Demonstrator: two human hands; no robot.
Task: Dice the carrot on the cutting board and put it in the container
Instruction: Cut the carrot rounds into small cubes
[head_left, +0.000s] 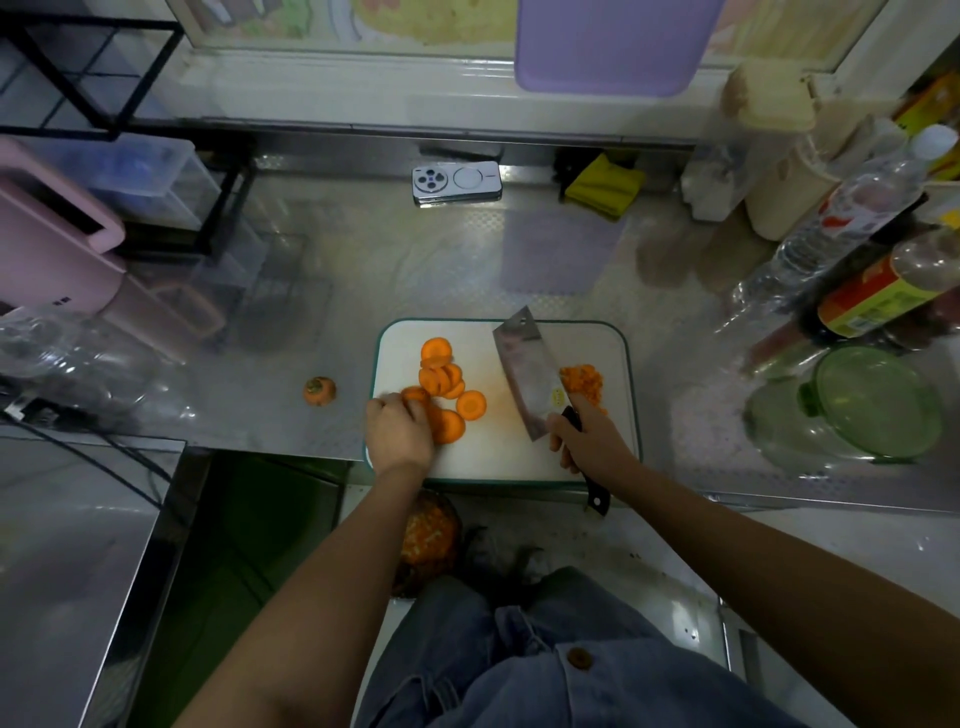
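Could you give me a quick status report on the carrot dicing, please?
Left hand gripping carrot slices on cutting board. Right hand holding cleaver, diced carrot pile beside blade. Nothing in the way on the board.

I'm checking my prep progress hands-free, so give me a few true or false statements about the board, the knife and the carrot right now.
1. The right hand grips the cleaver by its handle. True.
2. All carrot on the cutting board is diced. False: on the cutting board, round slices lie left of the blade and a diced pile right of it.
3. The carrot top lies on the board. False: the carrot top is on the counter, left of the board.
4. The left hand holds some of the round slices. True.
5. The green container holds diced carrot. False: no carrot shows in the green container.
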